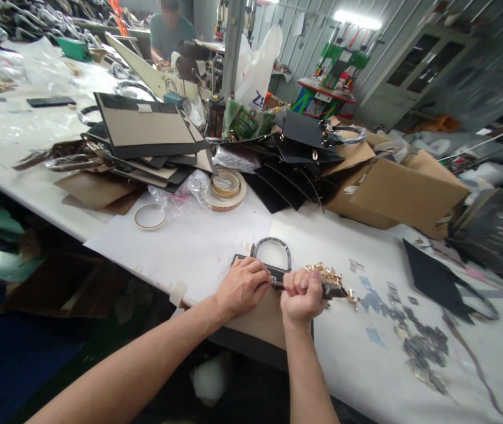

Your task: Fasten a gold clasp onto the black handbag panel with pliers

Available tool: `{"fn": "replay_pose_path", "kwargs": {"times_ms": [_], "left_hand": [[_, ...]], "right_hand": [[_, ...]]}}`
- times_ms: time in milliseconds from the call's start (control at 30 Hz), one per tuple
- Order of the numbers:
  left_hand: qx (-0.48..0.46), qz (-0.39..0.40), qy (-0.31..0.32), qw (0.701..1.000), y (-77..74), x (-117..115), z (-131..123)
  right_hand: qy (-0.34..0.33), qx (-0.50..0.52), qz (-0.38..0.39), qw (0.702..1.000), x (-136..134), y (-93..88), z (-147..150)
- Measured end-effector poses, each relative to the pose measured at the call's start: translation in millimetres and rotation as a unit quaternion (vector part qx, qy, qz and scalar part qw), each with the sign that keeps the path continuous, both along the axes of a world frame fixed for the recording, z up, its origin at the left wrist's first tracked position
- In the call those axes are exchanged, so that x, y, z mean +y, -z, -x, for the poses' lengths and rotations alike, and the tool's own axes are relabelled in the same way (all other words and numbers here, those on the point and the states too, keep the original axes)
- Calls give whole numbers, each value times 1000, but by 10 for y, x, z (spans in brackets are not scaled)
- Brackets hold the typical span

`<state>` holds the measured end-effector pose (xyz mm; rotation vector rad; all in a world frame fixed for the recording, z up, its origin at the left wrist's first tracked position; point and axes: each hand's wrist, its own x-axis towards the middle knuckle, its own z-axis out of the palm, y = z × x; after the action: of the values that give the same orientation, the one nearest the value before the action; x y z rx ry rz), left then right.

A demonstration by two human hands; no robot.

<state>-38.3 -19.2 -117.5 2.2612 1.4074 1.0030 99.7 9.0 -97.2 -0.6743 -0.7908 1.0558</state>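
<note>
A: What lies nearest the person's body?
B: A dark bag with a beige face, at the near edge of the desk.

A: State of the hands?
B: The left hand lies over the bag's upper edge, fingers bent; whether it pinches the edge cannot be told. The right hand is closed in a fist around a dark tool, exact type unclear.

A: Which relation governs?
B: The tool's long axis runs roughly left to right. One end projects to the right of the fist; the other side faces the left fingertips. The right hand is nearer to it. The bag extends from both hands toward the body, and its looped handle arches away beyond them.

A: And farther out?
B: Gold fittings lie just beyond the right hand. Farther back: a tape roll, then stacked panels at left and a cardboard box at right.
</note>
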Motion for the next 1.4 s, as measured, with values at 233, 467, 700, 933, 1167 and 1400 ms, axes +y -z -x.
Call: {"fn": "replay_pose_path", "kwargs": {"times_ms": [233,467,700,933,1167,1400], "left_hand": [[9,17,-15,1000,13,8,-13],[6,21,-5,1000,32,12,5],[-11,20,2,1000,31,21,10],[-20,13,-1,1000,67,24,6],[-11,5,-9,1000,32,18,8],[5,1,-10,1000,52,10,4]], "right_hand": [[24,-47,-26,998,-70,47,50],[53,-74,-20,996,-81,33,104],[55,-104,0,993,-28,16,130],[82,-122,21,989,23,-37,184],[46,-64,52,996,180,-161,-7],[5,-38,139,990,438,-187,-7]]}}
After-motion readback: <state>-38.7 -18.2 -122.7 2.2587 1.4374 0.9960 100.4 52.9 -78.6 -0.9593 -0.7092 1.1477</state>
